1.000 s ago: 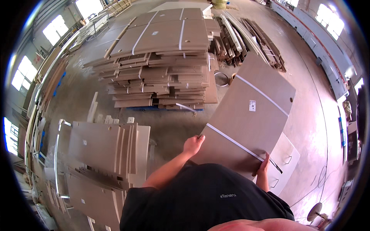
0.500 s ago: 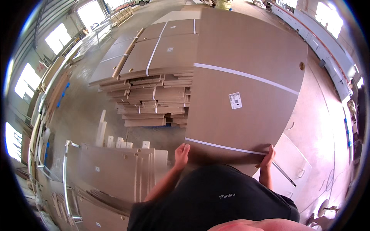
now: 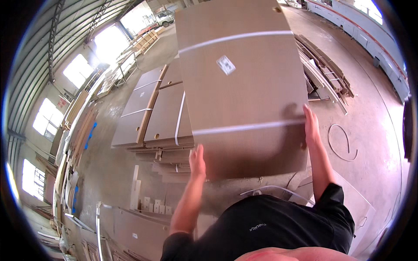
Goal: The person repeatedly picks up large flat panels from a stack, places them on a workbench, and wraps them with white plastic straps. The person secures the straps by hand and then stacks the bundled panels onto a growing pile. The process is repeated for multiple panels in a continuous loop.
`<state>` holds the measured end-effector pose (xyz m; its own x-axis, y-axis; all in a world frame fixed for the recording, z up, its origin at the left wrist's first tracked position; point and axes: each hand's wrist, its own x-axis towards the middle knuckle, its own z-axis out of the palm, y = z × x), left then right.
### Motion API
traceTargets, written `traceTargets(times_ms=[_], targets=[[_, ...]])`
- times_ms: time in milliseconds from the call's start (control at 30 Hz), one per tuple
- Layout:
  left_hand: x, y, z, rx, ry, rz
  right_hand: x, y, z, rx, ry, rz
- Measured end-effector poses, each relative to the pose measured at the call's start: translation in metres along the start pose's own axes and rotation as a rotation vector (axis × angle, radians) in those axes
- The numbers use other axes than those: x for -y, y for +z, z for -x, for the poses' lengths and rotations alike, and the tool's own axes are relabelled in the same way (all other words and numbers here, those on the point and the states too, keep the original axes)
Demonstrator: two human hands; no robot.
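Observation:
A large flat brown board (image 3: 244, 95), bound with two white straps and bearing a white label (image 3: 226, 65), lies in front of me over a stack of similar boards. Its near end overhangs the floor. Against its left edge, near the close corner, rests my left hand (image 3: 197, 162), fingers stretched upward and slightly blurred. My right hand (image 3: 311, 126) lies along the opposite edge beside the nearer strap, fingers straight. Neither hand shows fingers wrapped around the board, though their undersides are partly hidden. To its left are more strapped brown boards (image 3: 167, 113).
Upright boards (image 3: 139, 228) and a white metal frame (image 3: 99, 230) stand at lower left. Long strips (image 3: 324, 71) are piled at the far right. A loose strap (image 3: 342, 143) curls on the floor near a pale panel (image 3: 352, 200). A truck (image 3: 164, 18) stands in the distance.
The strapped board has shifted and turned relative to my view, with its near end farther from my body. My hands have moved from gripping its near corners to lying along its side edges.

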<state>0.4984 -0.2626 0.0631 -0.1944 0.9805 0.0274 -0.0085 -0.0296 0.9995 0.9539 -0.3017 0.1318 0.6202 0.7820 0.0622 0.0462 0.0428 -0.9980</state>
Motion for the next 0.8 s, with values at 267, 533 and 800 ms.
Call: traceTargets(times_ms=[267,533,800], targets=[[-0.066,0.041,-0.141,0.229,0.464,-1.224,-0.004,0.066,-0.142,0.379,-0.124,0.917],[-0.012,0.062,-0.153,0.170,0.600,-1.020,-0.086,0.077,-0.126,0.011,-0.236,0.742],[0.001,0.071,-0.160,-0.106,0.641,-0.916,-0.074,0.077,-0.099,0.034,-0.286,0.736]])
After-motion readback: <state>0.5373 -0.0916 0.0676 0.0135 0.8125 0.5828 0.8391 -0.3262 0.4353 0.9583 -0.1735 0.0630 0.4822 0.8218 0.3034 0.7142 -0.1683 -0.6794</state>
